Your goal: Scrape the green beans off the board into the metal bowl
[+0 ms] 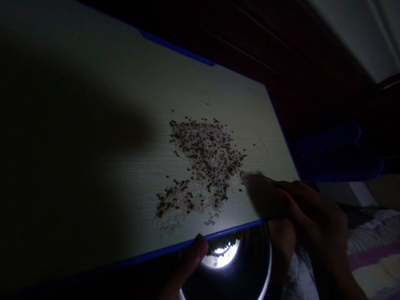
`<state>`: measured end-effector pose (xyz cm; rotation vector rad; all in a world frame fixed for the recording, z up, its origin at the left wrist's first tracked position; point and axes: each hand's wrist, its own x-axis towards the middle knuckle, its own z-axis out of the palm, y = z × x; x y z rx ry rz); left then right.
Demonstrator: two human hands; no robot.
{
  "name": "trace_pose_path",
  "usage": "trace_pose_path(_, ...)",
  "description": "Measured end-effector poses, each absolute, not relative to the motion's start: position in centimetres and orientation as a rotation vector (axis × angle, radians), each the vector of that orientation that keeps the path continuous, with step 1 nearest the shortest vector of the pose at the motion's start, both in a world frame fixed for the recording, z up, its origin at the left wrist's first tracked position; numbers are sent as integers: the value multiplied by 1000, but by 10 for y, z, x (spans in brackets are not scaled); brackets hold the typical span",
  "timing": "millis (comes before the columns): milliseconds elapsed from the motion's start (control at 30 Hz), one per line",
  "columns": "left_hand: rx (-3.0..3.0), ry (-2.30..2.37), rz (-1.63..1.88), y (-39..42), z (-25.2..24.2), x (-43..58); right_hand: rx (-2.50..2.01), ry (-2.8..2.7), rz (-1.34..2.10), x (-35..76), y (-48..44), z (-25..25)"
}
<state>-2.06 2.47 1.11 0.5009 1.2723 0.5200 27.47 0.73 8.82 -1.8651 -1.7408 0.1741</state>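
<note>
A heap of mixed pale grains and dark green beans [203,164] lies spread on a pale table top [131,108] with a blue edge. My right hand [300,212] rests on the table's near right corner, its blurred fingertips touching the heap's right side. Whether it pinches anything is too dim to tell. Below the table edge a metal bowl [231,271] holds a few dark beans. My left hand [187,266] grips the bowl's left rim, with the thumb tip against the blue table edge.
The room is very dark; the table's left part lies in deep shadow. A dark wooden wall rises behind the table. A blue object [337,154] sits to the right, and striped bedding [375,250] lies at the lower right.
</note>
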Motion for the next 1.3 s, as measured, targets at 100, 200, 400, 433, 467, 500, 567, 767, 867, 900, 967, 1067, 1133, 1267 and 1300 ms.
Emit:
trace_pose_path(100, 522, 1273, 539, 25, 10, -18, -1831, -1763, 215, 274, 6, 90)
trace_pose_path(200, 539, 1277, 557, 22, 5, -18, -1799, -1798, 258, 272, 4, 92)
trace_pose_path(400, 578, 1277, 560, 12, -13, -21, -1763, -1807, 260, 272, -2, 95)
trace_pose_path(433, 584, 1278, 563, 11, -14, -21, -1766, -1804, 260, 273, -2, 95)
trace_pose_path(467, 578, 1269, 568, 12, -13, -21, -1768, -1804, 262, 273, -3, 95)
trace_pose_path(500, 560, 1252, 573, 12, -12, -21, -1771, -1806, 267, 272, -3, 94)
trace_pose_path(567, 512, 1226, 570, 14, -8, -20, -1778, -1812, 278, 271, -3, 93)
trace_pose_path(767, 445, 1189, 584, 17, 3, -22, -1810, -1775, 263, 269, -1, 95)
trace_pose_path(867, 453, 1216, 594, 19, 7, -24, -1872, -1710, 212, 273, -2, 97)
trace_pose_path(900, 455, 1221, 603, 20, 9, -24, -1885, -1701, 206, 275, -2, 98)
trace_pose_path(967, 470, 1233, 607, 22, 11, -25, -1895, -1710, 223, 277, -1, 98)
trace_pose_path(1067, 490, 1259, 581, 24, 15, -24, -1865, -1744, 257, 276, 1, 97)
trace_pose_path(1133, 489, 1256, 570, 26, 15, -23, -1848, -1756, 264, 273, 1, 96)
trace_pose_path(1267, 511, 1189, 554, 27, 11, -18, -1830, -1759, 263, 272, -1, 97)
trace_pose_path(1300, 509, 1188, 548, 26, 9, -17, -1832, -1759, 263, 273, -2, 96)
